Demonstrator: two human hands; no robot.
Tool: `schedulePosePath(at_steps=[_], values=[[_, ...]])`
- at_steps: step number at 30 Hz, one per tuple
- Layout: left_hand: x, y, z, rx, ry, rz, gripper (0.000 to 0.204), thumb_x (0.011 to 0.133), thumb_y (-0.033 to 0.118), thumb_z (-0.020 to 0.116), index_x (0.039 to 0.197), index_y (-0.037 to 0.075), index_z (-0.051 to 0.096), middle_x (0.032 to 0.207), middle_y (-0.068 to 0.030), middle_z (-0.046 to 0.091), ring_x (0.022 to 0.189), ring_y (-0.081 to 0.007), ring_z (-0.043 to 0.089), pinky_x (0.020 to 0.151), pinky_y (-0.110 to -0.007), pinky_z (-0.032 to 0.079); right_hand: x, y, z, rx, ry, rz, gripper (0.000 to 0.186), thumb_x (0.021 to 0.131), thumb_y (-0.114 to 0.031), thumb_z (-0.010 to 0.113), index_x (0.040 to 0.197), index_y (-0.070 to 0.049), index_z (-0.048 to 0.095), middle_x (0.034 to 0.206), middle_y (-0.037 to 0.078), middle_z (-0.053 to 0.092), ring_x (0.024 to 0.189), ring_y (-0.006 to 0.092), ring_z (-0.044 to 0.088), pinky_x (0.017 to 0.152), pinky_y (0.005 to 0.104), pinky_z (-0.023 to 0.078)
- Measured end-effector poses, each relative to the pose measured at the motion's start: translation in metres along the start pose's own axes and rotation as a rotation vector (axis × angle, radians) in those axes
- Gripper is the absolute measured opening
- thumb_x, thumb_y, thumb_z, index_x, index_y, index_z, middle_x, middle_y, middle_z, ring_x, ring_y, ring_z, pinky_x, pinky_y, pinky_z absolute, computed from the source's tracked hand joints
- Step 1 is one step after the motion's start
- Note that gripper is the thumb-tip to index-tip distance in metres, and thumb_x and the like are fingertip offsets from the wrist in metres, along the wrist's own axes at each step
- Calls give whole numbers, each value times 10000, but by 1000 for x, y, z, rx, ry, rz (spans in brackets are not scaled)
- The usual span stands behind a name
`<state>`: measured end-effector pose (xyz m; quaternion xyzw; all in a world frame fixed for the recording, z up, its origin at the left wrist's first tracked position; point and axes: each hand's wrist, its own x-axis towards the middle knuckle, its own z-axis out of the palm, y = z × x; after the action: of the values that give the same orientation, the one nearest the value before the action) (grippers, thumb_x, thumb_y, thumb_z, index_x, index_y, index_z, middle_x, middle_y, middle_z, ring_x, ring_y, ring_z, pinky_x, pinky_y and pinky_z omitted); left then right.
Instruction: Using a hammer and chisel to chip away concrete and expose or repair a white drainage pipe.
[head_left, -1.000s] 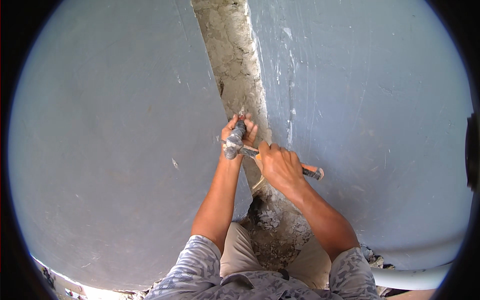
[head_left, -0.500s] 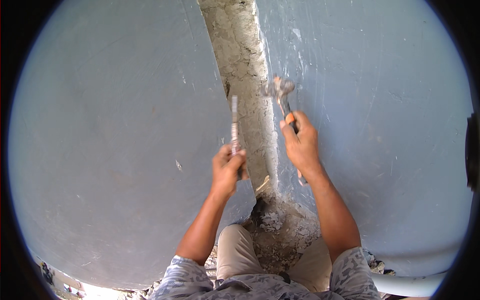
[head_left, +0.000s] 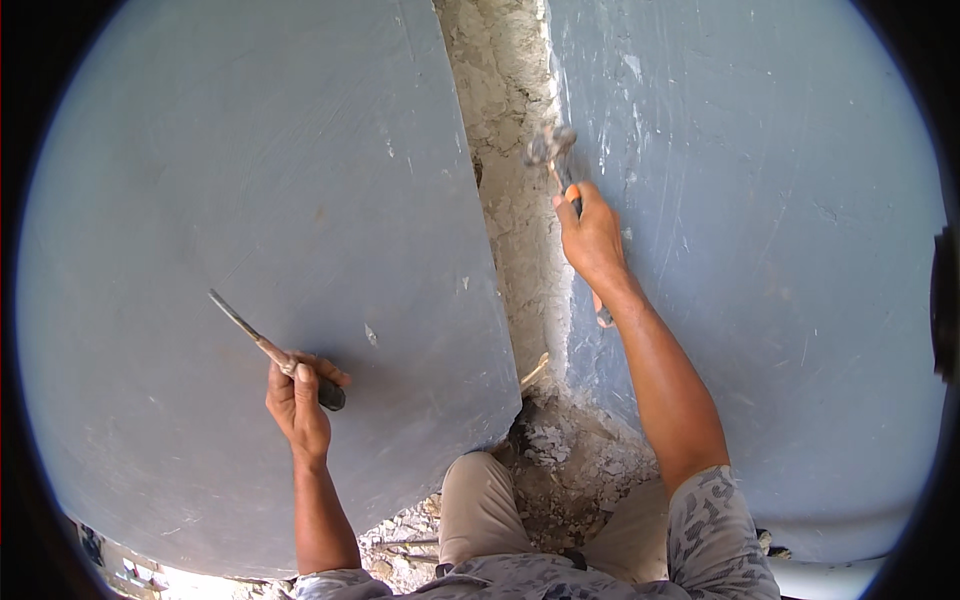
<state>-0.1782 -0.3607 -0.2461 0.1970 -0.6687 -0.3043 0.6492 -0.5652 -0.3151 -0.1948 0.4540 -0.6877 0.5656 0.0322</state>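
Observation:
My left hand (head_left: 303, 398) is closed around a long metal chisel (head_left: 262, 343) in front of the grey wall panel on the left. The chisel's thin end points up and to the left, and its dark butt end sticks out below my fingers. My right hand (head_left: 596, 240) grips a hammer by its black and orange handle. The hammer head (head_left: 550, 146), slightly blurred, is over the rough strip of bare masonry (head_left: 515, 215) that runs between two grey painted surfaces. Whether the head touches the masonry I cannot tell.
Grey painted wall (head_left: 750, 260) rises on the right, and a grey surface (head_left: 180, 200) fills the left. Broken rubble (head_left: 570, 450) lies at the foot of the strip between my knees. A splinter-like piece (head_left: 536, 370) leans there. A pale pipe-like shape (head_left: 830, 575) curves at lower right.
My left hand has swung left and down with the chisel, away from the masonry strip, and the chisel now tilts left. My right hand has risen a little with the hammer.

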Motion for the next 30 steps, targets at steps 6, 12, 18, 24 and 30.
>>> schedulePosePath(at_steps=[6, 12, 18, 24, 30], values=[[0, -9, 13, 273, -34, 130, 215, 1052, 236, 560, 947, 48, 556, 696, -52, 646, 601, -104, 580, 544, -266, 420, 13, 40, 15, -296, -46, -12, 315, 987, -238, 590, 1122, 47, 586, 966, 328, 679, 909, 519, 665, 802, 549, 526], [-5, -16, 14, 408, 15, 179, 210, 1052, 219, 552, 947, 38, 555, 703, -50, 651, 581, -109, 598, 536, -252, 442, 2, 41, 9, -192, -90, 116, 338, 983, -252, 603, 1149, 42, 599, 1012, 322, 679, 997, 499, 653, 828, 531, 516], [-5, -23, 19, 423, 30, 267, 203, 1050, 210, 553, 954, 32, 558, 707, -45, 651, 583, -103, 597, 541, -247, 453, -4, 23, 23, 90, 390, -285, 244, 1001, -220, 590, 1050, 14, 544, 772, 296, 648, 743, 514, 643, 619, 538, 490], [-7, -24, 14, 438, 15, 254, 169, 1045, 175, 545, 960, 30, 557, 708, -48, 651, 588, -100, 598, 537, -239, 450, -19, 50, 29, -30, -218, 229, 264, 993, -245, 595, 1014, 18, 571, 793, 285, 659, 790, 493, 665, 647, 528, 514], [-8, -27, 17, 437, 40, 294, 149, 1038, 153, 558, 960, 26, 556, 708, -46, 646, 593, -100, 598, 541, -239, 452, -9, 24, 33, 158, 262, -231, 283, 998, -258, 604, 957, 8, 514, 741, 267, 634, 694, 490, 640, 592, 515, 483]])
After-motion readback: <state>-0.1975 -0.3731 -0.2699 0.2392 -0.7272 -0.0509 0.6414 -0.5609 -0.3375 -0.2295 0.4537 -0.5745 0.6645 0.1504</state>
